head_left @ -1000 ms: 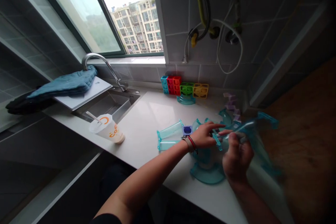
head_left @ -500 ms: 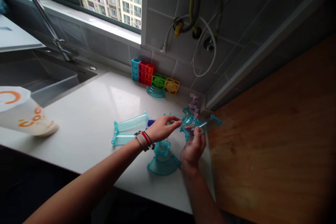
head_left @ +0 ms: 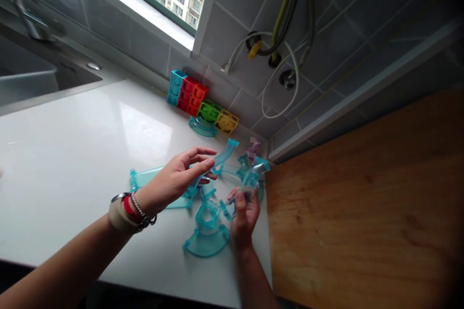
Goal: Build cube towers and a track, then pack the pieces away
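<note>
My left hand (head_left: 181,174) pinches a translucent teal curved track piece (head_left: 226,151) between thumb and fingers; its far end points up and right. My right hand (head_left: 245,215), closer to the wooden panel, grips another teal track piece (head_left: 250,177), tilted up with its far end near the corner. Below and between the hands lie a wavy-edged teal ring (head_left: 208,214) and a teal fan-shaped piece (head_left: 207,243). A long teal frame-like piece (head_left: 145,176) is partly hidden under my left hand and wrist. More teal parts behind the hands overlap and are hard to separate.
Blue, red, orange, green and yellow blocks (head_left: 188,95) stand against the tiled wall, a teal curved piece (head_left: 203,126) before them. Purple zigzag pieces (head_left: 253,148) sit in the corner. A wooden panel (head_left: 344,203) bounds the right; a sink (head_left: 72,84) is at left.
My left hand, earlier without a visible piece, now holds a curved track piece. My right hand's piece has turned more upright. The view has shifted, and the cup has left the frame.
</note>
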### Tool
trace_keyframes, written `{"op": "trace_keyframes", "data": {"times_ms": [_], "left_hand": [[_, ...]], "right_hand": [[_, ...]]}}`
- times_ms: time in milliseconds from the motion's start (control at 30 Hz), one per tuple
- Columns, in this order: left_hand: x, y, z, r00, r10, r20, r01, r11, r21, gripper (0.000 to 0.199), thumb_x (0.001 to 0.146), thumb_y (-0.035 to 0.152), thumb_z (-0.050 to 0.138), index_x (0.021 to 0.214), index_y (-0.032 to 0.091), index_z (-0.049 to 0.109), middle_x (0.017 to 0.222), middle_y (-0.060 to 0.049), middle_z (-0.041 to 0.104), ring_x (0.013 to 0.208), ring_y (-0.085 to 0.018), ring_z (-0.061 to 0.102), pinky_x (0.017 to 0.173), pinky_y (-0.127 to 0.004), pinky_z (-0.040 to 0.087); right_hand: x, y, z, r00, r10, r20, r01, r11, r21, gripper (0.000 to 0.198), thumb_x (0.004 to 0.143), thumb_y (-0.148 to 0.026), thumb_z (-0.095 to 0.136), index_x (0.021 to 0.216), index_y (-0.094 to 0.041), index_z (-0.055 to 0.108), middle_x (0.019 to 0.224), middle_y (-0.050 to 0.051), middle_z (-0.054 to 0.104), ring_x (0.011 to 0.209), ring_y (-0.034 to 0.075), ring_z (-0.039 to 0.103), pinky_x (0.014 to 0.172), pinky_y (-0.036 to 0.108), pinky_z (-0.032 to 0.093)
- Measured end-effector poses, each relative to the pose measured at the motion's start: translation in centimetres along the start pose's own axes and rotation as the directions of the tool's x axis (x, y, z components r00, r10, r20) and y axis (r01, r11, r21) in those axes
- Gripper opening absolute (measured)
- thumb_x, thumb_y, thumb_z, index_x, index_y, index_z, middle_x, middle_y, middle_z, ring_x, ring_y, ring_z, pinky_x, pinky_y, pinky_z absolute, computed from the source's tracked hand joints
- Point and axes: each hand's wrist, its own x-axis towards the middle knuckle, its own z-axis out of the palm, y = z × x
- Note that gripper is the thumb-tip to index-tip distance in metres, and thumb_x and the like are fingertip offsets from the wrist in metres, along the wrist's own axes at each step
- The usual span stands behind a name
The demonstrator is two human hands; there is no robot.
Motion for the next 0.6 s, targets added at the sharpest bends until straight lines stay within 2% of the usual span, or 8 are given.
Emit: {"op": "trace_keyframes", "data": {"times_ms": [100, 233, 433, 600], "left_hand": [[0.2, -0.4, -0.3, 0.999, 0.025, 0.044, -0.029, 0.994, 0.102, 0.05, 0.094, 0.052, 0.07, 0.134, 0.024, 0.059, 0.112, -0.006, 0.071, 0.105, -0.026, 0.074, 0.093, -0.04, 0.058], [0.5, -1.1, -0.9, 0.997, 0.005, 0.078, -0.02, 0.981, 0.193, 0.049, 0.095, 0.052, 0.068, 0.135, 0.027, 0.059, 0.115, -0.006, 0.072, 0.102, -0.026, 0.074, 0.091, -0.042, 0.06], [1.0, -1.1, -1.3, 0.998, 0.0, 0.056, -0.016, 0.96, 0.281, 0.048, 0.094, 0.053, 0.068, 0.135, 0.029, 0.062, 0.115, -0.005, 0.074, 0.099, -0.024, 0.073, 0.083, -0.036, 0.061], [0.9, -0.8, -1.2, 0.998, 0.0, 0.069, -0.022, 0.947, 0.32, 0.045, 0.095, 0.05, 0.068, 0.136, 0.031, 0.062, 0.114, -0.002, 0.074, 0.099, -0.022, 0.072, 0.081, -0.032, 0.06]], "right_hand": [[-0.3, 0.0, 0.1, 0.997, -0.014, 0.078, 0.017, 0.999, -0.033, 0.027, 0.096, -0.043, 0.064, 0.083, -0.021, 0.054, 0.076, -0.003, 0.055, 0.071, 0.015, 0.053, 0.071, 0.029, 0.045], [-0.4, 0.3, -0.1, 0.998, 0.003, 0.06, 0.002, 0.996, -0.087, 0.025, 0.095, -0.044, 0.064, 0.088, -0.022, 0.055, 0.078, -0.003, 0.053, 0.073, 0.015, 0.051, 0.071, 0.029, 0.044], [-0.7, 0.3, -0.3, 0.996, 0.017, 0.085, -0.005, 0.99, -0.139, 0.025, 0.092, -0.046, 0.066, 0.09, -0.023, 0.056, 0.08, -0.002, 0.053, 0.073, 0.017, 0.05, 0.071, 0.031, 0.043], [-1.0, -0.2, -0.1, 0.994, 0.018, 0.111, -0.006, 0.994, -0.108, 0.025, 0.093, -0.046, 0.065, 0.09, -0.023, 0.057, 0.081, -0.001, 0.054, 0.073, 0.017, 0.051, 0.07, 0.03, 0.044]]}}
